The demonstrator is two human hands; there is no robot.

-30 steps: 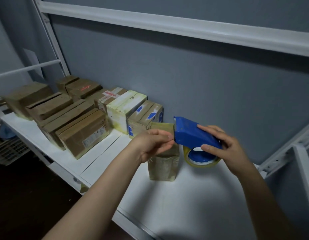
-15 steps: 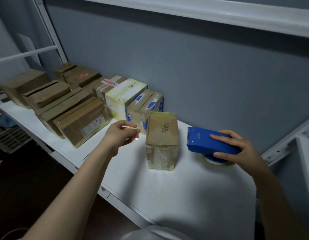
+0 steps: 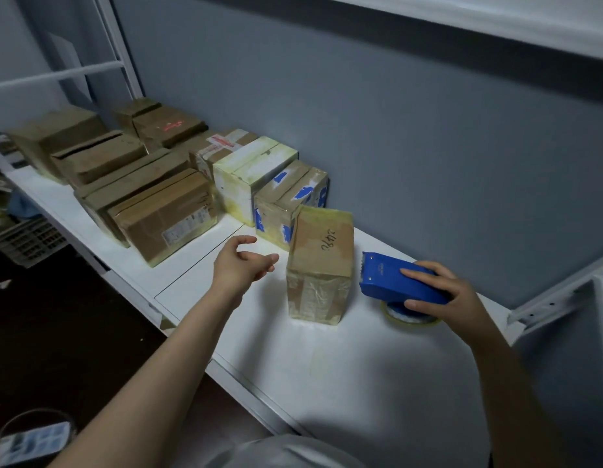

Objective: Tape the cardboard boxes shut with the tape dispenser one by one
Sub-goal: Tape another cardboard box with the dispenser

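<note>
A small brown cardboard box with handwriting on top stands on the white shelf, clear tape over its front. To its right my right hand grips the blue tape dispenser, whose tape roll rests on the shelf. My left hand hovers left of the box with loosely curled fingers, holding nothing and not touching it.
Several more cardboard boxes stand in rows along the shelf to the left, against the grey wall. A white upper shelf beam runs overhead. A plastic crate sits lower left, and a white frame post stands at right.
My left hand has let go of the box top and pulled back to the left. My right hand has drawn the dispenser off the box and lowered it to the shelf.
</note>
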